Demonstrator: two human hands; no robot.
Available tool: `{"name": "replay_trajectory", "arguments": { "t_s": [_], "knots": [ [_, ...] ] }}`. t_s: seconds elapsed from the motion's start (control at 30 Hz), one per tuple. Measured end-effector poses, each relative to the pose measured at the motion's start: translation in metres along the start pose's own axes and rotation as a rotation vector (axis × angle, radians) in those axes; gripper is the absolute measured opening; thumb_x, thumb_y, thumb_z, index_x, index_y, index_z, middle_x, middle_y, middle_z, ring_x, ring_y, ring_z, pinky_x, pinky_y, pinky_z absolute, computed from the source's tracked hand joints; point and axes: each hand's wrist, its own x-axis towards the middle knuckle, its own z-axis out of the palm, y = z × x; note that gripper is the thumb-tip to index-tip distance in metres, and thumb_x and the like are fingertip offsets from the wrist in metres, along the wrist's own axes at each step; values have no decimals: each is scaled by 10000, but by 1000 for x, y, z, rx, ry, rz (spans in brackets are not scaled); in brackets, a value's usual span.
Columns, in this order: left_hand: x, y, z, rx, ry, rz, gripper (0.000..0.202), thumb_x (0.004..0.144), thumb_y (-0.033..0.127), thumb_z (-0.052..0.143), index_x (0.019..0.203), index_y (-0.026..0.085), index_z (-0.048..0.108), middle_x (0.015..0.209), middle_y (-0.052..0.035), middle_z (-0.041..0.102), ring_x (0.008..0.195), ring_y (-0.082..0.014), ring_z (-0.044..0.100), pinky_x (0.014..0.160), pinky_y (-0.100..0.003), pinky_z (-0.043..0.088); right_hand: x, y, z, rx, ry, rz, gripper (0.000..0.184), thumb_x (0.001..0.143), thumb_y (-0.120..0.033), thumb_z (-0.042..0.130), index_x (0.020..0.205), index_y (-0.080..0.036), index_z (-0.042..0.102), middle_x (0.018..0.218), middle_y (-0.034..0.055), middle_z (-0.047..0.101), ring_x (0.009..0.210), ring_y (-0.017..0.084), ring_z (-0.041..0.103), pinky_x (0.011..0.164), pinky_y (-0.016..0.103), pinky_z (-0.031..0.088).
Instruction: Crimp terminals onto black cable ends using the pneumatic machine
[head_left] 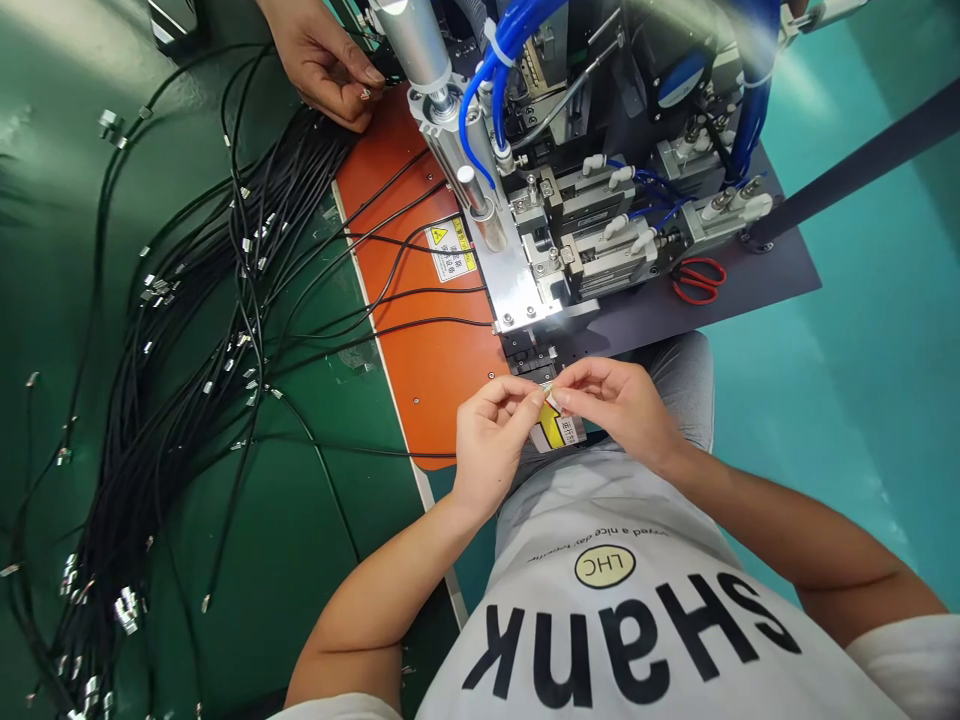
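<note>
My left hand (pixel 491 440) and my right hand (pixel 619 408) meet fingertip to fingertip at the front end of the metal machine (pixel 525 270). A black cable (pixel 375 450) runs across the orange board into my closed left hand, and its end seems to lie between the thumb and forefinger. My right thumb and forefinger pinch at the same spot, where a small pale, shiny piece shows; its kind is too small to make out. Just under the fingertips is a yellow and white label (pixel 556 428) on the machine's front.
Many black cables with metal plugs (pixel 187 290) lie heaped on the green table (pixel 360 400). Several more cross the orange board (pixel 442 380) toward the machine. Another person's hand (pixel 326 65) holds a small piece at the top. Red-handled scissors (pixel 699 280) lie on the grey base plate (pixel 750 285).
</note>
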Motion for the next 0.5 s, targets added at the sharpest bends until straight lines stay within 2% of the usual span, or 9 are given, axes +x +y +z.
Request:
{"name": "replay_trajectory", "arguments": {
  "t_s": [0.2,0.37,0.5],
  "knots": [
    [0,2,0,5,-3,1,193,817,323,733,823,147,655,735,9,593,585,-47,448,550,-178,381,6,-8,-9,-108,-63,-75,154,868,-293,655,940,-188,741,898,45,726,826,179,649,723,310,506],
    [1,3,1,27,-21,11,180,808,308,742,815,149,657,746,7,603,603,-53,475,572,-182,411,11,-17,-6,-316,-54,-181,76,836,-236,679,825,-189,737,836,17,716,777,149,620,695,285,461],
    [1,4,-1,123,-49,42,175,837,315,711,816,150,655,755,0,608,589,-57,475,543,-189,410,10,-16,-5,-399,-28,-229,58,829,-206,674,781,-185,700,777,-2,691,723,126,586,658,270,434]
  ]
}}
